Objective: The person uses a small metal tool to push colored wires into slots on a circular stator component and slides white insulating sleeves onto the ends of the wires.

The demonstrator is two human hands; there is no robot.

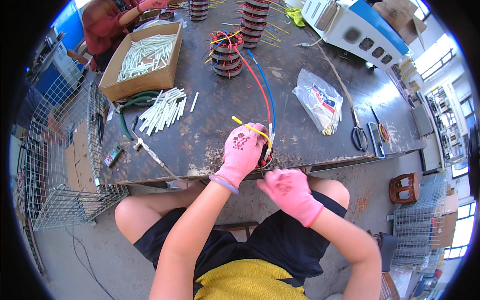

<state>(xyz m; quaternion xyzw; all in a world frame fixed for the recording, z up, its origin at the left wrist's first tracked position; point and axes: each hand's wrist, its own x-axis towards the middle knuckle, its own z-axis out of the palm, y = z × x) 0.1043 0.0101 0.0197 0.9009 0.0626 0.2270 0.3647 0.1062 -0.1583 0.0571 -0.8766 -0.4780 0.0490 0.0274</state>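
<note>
At the table's front edge, my left hand (241,154) in a pink glove grips a small wound motor stator (265,159), mostly hidden behind the glove. A red lead (260,82) and a blue lead (268,90) rise from it, with white sleeves (270,135) at their base. Its yellow lead (257,131) bends left over my fingers and ends in a yellow tip. Just right of and below the stator is my right hand (290,194), also gloved and blurred. Its fingers look pinched together beside a thin dark strand; whatever they hold is too small to make out.
Loose white tubes (164,111) lie left, near a cardboard box (172,62) of more tubes, green-handled pliers (123,120) and a soldering iron (150,152). Stator stacks (227,65) stand behind. Rightward are a plastic bag (315,100), scissors (358,137) and a white-blue machine (350,35). A co-worker's sleeve (102,25) shows far left.
</note>
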